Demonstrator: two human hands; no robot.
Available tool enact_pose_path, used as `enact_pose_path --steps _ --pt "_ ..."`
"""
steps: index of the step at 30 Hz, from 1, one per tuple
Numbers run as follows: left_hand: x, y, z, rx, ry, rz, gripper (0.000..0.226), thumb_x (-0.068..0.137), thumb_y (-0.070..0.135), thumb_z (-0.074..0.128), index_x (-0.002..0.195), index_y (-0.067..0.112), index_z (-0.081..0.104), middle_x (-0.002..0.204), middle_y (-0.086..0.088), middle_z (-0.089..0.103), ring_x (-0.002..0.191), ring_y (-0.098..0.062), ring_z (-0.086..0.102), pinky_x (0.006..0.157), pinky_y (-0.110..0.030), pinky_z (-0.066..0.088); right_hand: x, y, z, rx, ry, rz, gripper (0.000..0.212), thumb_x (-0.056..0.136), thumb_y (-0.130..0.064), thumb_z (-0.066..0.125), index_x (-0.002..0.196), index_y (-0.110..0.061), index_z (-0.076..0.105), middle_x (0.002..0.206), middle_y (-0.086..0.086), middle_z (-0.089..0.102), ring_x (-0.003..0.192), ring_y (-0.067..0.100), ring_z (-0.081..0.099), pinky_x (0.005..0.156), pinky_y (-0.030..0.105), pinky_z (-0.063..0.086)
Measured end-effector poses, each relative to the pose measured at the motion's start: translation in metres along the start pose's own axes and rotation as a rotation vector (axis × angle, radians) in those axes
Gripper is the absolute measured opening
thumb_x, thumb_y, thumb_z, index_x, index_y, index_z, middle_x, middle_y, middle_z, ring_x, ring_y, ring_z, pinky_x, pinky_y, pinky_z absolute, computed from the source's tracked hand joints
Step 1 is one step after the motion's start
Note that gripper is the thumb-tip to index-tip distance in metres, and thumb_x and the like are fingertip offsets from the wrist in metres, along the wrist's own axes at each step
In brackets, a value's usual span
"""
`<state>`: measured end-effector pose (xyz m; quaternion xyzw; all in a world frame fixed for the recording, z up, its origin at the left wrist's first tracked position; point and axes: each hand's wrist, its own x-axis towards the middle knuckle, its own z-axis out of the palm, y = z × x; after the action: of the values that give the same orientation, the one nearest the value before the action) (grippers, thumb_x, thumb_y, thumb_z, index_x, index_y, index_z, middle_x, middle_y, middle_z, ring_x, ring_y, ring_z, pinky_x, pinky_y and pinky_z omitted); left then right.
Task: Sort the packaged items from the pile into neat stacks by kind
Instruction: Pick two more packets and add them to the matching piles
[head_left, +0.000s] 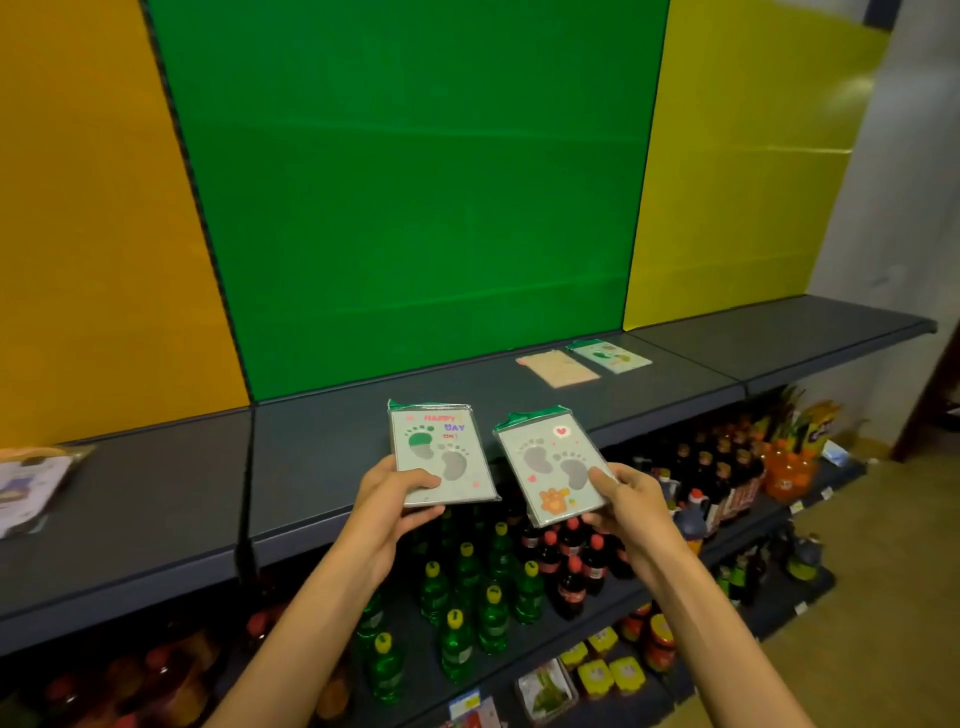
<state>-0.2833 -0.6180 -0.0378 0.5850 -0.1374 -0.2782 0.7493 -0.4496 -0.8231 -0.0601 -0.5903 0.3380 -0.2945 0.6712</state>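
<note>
While two flat footprint-print packets are being held above the shelf (322, 457), the left packet (441, 453) clamped by the left hand (395, 499) and the right packet (553, 470) by the right hand (631, 501), they are being judged light, thin, slick-wrapped and best pinched at the lower edge.

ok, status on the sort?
Left hand holding footprint pack; right hand holding second pack. Pink and green packs already lie on shelf. Nothing blocking.

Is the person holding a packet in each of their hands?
Yes, the left hand grips one footprint packet and the right hand grips another footprint packet above the shelf.
</note>
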Motion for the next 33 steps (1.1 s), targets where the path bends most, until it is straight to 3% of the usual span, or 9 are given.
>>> enact_pose_path --steps 6,13,20,25,29,31,33 --pt "0.046 -0.015 0.063 0.041 0.013 0.014 0.041 0.081 -0.002 0.064 0.119 0.014 0.064 0.112 -0.004 0.073 0.102 -0.020 0.069 0.067 -0.030 0.058 0.057 0.002 -0.053 0.024 0.025 -0.008 0.018 0.100 -0.016 0.053 0.107 -0.003 0.064 0.091 0.010 0.073 0.075 0.018 0.069 0.050 0.021 0.053" --pt "0.119 -0.025 0.139 0.031 0.066 0.026 0.032 0.085 0.004 0.057 0.115 0.012 0.065 0.107 -0.005 0.073 0.094 -0.017 0.068 0.064 -0.028 0.056 0.155 -0.017 -0.097 -0.048 0.026 -0.022 0.017 0.100 -0.014 0.053 0.103 -0.001 0.063 0.082 0.010 0.072 0.055 0.010 0.066 0.047 0.022 0.051" --pt "0.185 -0.020 0.194 -0.003 0.104 0.013 0.026 0.089 0.010 0.058 0.113 0.010 0.065 0.105 -0.009 0.075 0.101 -0.022 0.069 0.066 -0.029 0.057 0.268 -0.060 -0.123 -0.122 0.004 -0.058 0.015 0.099 -0.015 0.055 0.104 -0.002 0.061 0.090 0.010 0.071 0.072 0.017 0.067 0.049 0.021 0.054" --pt "0.212 -0.017 0.213 0.039 0.166 0.013 0.025 0.089 0.011 0.058 0.112 0.012 0.067 0.095 -0.005 0.077 0.090 -0.015 0.069 0.063 -0.027 0.054 0.340 -0.070 -0.138 -0.083 0.047 -0.025 0.009 0.098 -0.012 0.056 0.096 -0.005 0.062 0.090 0.011 0.069 0.077 0.018 0.066 0.048 0.020 0.055" --pt "0.230 -0.016 0.225 0.076 0.229 0.023 0.025 0.088 0.010 0.058 0.110 0.009 0.068 0.100 -0.010 0.076 0.088 -0.016 0.068 0.064 -0.027 0.053 0.398 -0.079 -0.142 -0.167 0.044 -0.044 0.010 0.098 -0.011 0.055 0.103 -0.004 0.059 0.094 0.013 0.068 0.081 0.021 0.066 0.060 0.029 0.056" --pt "0.238 -0.016 0.232 0.075 0.258 0.026 0.026 0.087 0.010 0.058 0.111 0.007 0.067 0.101 -0.011 0.076 0.087 -0.017 0.068 0.062 -0.026 0.053 0.427 -0.079 -0.142 -0.249 0.032 -0.069 0.009 0.097 -0.012 0.055 0.098 -0.004 0.061 0.093 0.014 0.069 0.073 0.020 0.064 0.058 0.031 0.054" --pt "0.245 -0.017 0.241 0.087 0.291 0.031 0.025 0.087 0.011 0.059 0.111 0.008 0.067 0.099 -0.010 0.076 0.086 -0.016 0.067 0.060 -0.025 0.052 0.452 -0.076 -0.140 -0.330 0.024 -0.090 0.010 0.094 -0.014 0.058 0.087 -0.009 0.062 0.092 0.015 0.072 0.075 0.023 0.066 0.067 0.038 0.056"
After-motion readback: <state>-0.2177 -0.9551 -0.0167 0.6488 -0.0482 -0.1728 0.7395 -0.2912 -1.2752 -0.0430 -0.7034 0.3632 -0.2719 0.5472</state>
